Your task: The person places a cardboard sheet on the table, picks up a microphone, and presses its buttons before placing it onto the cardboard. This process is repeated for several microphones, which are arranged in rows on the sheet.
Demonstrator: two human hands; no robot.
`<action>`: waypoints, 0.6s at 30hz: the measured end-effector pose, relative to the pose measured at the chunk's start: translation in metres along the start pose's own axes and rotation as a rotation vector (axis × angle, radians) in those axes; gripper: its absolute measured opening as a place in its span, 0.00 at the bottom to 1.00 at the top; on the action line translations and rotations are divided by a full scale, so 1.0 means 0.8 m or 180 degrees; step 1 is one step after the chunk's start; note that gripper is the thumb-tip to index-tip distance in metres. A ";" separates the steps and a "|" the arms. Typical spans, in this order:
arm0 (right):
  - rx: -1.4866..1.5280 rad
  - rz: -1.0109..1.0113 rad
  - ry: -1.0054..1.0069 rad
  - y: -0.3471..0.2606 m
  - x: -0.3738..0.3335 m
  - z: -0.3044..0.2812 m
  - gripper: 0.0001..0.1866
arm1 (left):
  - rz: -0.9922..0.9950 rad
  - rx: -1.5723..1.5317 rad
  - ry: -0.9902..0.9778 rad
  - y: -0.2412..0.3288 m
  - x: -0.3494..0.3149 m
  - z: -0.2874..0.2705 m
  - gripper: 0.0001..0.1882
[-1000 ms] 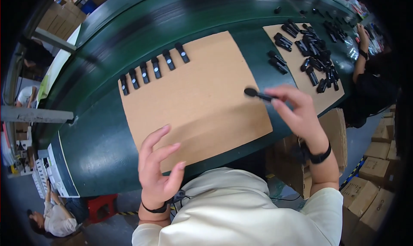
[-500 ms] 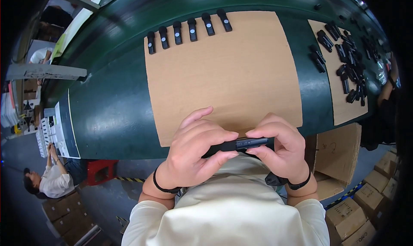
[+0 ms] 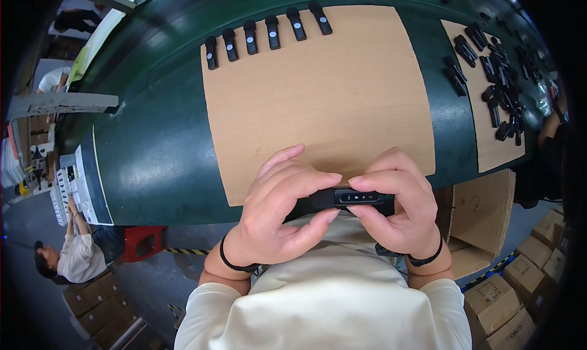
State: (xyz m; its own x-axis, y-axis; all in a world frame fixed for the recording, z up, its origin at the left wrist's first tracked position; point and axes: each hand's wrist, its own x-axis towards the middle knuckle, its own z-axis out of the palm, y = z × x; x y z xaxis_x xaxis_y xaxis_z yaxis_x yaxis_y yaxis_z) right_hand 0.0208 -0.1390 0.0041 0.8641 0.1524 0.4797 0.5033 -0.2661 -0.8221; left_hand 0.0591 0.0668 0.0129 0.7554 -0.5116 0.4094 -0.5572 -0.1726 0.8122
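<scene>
Black and slim, the oblong plastic device [image 3: 354, 198] sat pinched between the left hand [image 3: 278, 212] and right hand [image 3: 394, 206], both grips clenched on it, just below the brown cardboard sheet [image 3: 318, 99]. Held off the green surface [image 3: 153, 148], it could drop if fingers slipped.

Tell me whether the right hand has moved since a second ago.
Yes. The right hand came back from the cardboard sheet's right side to its near edge, gripping the black device.
</scene>
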 end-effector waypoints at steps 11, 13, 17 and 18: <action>-0.0294 -0.0203 -0.0005 0.000 0.005 0.002 0.19 | 0.0172 0.0355 -0.0005 0.001 0.001 -0.003 0.15; -0.0299 -0.0223 -0.0028 0.000 0.005 0.002 0.19 | 0.0184 0.0375 -0.0045 0.002 0.002 -0.004 0.15; -0.0325 -0.0253 0.0006 0.000 0.006 0.002 0.19 | 0.0193 0.0393 -0.0050 0.001 0.003 -0.004 0.14; -0.0323 -0.0252 0.0006 0.000 0.006 0.002 0.19 | 0.0193 0.0398 -0.0043 0.001 0.003 -0.004 0.14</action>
State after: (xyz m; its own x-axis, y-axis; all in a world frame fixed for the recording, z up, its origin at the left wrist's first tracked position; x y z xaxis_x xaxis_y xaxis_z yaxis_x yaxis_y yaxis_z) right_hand 0.0250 -0.1367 0.0060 0.8216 0.1750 0.5426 0.5671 -0.3483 -0.7464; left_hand 0.0613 0.0681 0.0159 0.7148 -0.5355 0.4498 -0.6409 -0.2443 0.7277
